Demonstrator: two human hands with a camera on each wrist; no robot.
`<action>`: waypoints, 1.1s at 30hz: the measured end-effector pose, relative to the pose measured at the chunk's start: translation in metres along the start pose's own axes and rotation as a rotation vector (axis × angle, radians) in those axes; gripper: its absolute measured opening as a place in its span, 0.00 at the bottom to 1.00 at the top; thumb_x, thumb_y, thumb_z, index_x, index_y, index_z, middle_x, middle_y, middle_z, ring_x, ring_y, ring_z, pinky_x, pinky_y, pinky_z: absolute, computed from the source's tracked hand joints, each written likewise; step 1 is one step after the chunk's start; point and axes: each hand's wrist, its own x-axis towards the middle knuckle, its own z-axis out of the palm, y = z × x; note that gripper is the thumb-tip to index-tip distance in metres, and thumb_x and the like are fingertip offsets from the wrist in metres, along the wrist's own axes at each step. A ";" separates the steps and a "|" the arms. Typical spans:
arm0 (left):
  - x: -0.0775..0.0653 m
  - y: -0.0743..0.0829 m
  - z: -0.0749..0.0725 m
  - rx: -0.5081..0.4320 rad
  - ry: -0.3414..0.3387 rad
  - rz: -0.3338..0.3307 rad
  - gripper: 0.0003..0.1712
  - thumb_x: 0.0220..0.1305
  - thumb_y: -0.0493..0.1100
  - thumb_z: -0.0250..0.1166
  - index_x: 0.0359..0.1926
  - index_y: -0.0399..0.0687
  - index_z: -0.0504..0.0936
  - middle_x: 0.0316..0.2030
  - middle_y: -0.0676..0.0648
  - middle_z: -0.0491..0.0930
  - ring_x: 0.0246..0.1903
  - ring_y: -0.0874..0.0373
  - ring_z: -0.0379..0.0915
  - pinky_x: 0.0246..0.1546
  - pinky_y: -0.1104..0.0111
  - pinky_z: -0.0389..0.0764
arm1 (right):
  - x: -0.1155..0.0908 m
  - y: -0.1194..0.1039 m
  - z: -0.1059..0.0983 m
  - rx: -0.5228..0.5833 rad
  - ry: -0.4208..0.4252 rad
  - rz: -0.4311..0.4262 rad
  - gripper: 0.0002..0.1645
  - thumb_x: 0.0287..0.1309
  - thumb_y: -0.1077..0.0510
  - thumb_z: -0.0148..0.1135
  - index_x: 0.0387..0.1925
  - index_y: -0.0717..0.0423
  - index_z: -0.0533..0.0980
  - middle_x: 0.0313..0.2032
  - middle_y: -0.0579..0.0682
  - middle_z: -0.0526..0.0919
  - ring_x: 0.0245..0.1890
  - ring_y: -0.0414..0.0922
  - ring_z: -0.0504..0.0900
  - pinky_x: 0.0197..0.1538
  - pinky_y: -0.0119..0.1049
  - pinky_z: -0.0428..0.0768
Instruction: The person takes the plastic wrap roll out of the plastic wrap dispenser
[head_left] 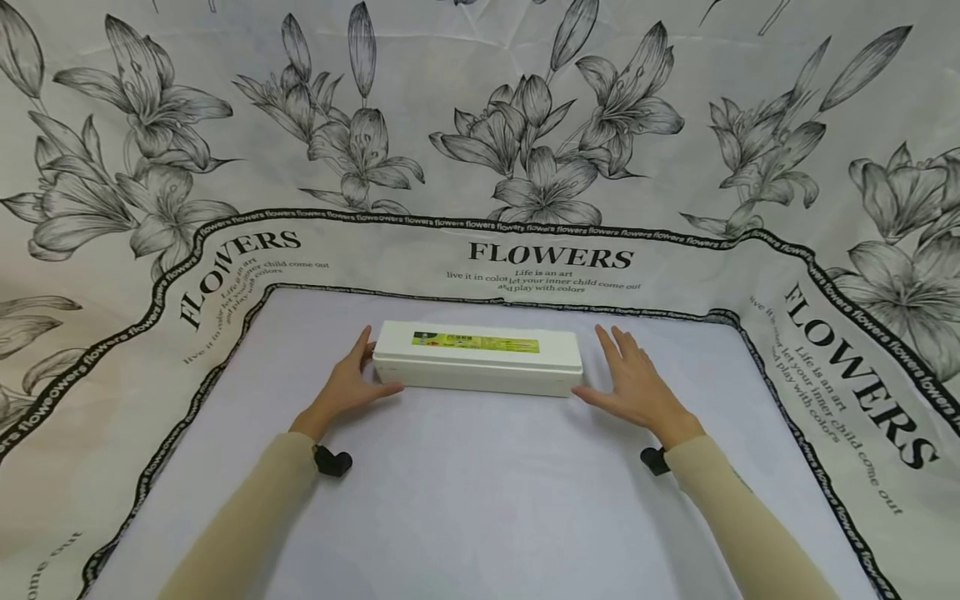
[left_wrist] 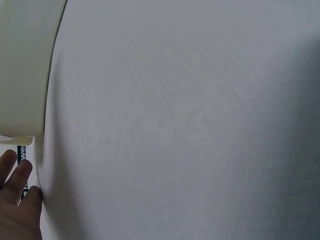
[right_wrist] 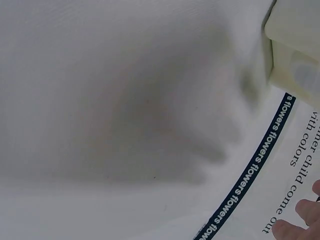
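Observation:
A long white lidded box [head_left: 472, 371] lies crosswise on the white table surface, a yellow-green label [head_left: 476, 342] on its top. At its left end is my left hand [head_left: 347, 387], fingers extended beside the end and thumb along the front lower edge. My right hand [head_left: 637, 383] is spread at the other end, its thumb tip right by the front corner and its fingers held away from the side. In the left wrist view, the left fingers [left_wrist: 19, 175] show near the box [left_wrist: 25, 65]. The right wrist view catches the box's end [right_wrist: 295, 30] and some right fingertips [right_wrist: 290, 230].
Around the white area runs a printed cloth border [head_left: 555, 258] with "FLOWERS" lettering and dark bands. Behind it rises cloth with line-drawn lilies [head_left: 547, 183]. A small black object [head_left: 332, 462] sits at the left wrist, another black object [head_left: 655, 461] at the right.

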 end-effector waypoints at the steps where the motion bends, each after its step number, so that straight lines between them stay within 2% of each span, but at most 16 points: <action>1: 0.001 0.000 0.001 -0.015 0.001 -0.005 0.77 0.36 0.73 0.74 0.77 0.57 0.35 0.70 0.43 0.62 0.70 0.45 0.57 0.70 0.46 0.56 | 0.001 -0.002 0.000 0.011 -0.001 -0.002 0.69 0.46 0.19 0.56 0.77 0.46 0.36 0.73 0.65 0.49 0.72 0.66 0.50 0.69 0.65 0.53; 6: 0.005 -0.004 0.005 -0.076 -0.024 -0.013 0.76 0.37 0.71 0.75 0.77 0.59 0.36 0.69 0.41 0.62 0.68 0.44 0.60 0.68 0.50 0.61 | 0.008 -0.014 0.002 0.062 0.004 -0.004 0.69 0.44 0.19 0.57 0.77 0.41 0.37 0.70 0.65 0.55 0.67 0.64 0.61 0.63 0.64 0.65; 13: 0.013 -0.010 0.008 -0.236 -0.025 0.032 0.70 0.41 0.60 0.79 0.77 0.55 0.43 0.69 0.43 0.61 0.63 0.46 0.68 0.62 0.57 0.71 | 0.018 -0.027 0.003 0.095 0.038 -0.076 0.68 0.43 0.20 0.61 0.77 0.42 0.41 0.69 0.64 0.59 0.65 0.63 0.65 0.61 0.63 0.68; 19: 0.017 -0.009 0.012 -0.305 -0.033 0.090 0.62 0.44 0.57 0.78 0.76 0.59 0.51 0.70 0.47 0.63 0.65 0.49 0.65 0.64 0.54 0.68 | 0.024 -0.031 0.006 0.083 0.067 -0.100 0.68 0.42 0.21 0.63 0.76 0.43 0.44 0.67 0.64 0.61 0.63 0.62 0.67 0.60 0.62 0.70; 26: 0.018 -0.006 0.017 -0.317 -0.034 0.060 0.63 0.43 0.56 0.79 0.76 0.59 0.50 0.71 0.49 0.62 0.68 0.50 0.61 0.68 0.54 0.63 | 0.029 -0.031 0.011 0.104 0.047 -0.110 0.69 0.40 0.22 0.64 0.76 0.48 0.47 0.66 0.63 0.63 0.62 0.60 0.68 0.61 0.60 0.70; 33: 0.020 -0.005 0.015 -0.280 -0.043 0.042 0.65 0.41 0.59 0.79 0.76 0.60 0.50 0.70 0.49 0.64 0.67 0.50 0.62 0.67 0.52 0.64 | 0.039 -0.033 0.012 0.113 0.039 -0.120 0.67 0.40 0.23 0.66 0.75 0.49 0.50 0.66 0.61 0.64 0.63 0.58 0.67 0.62 0.58 0.69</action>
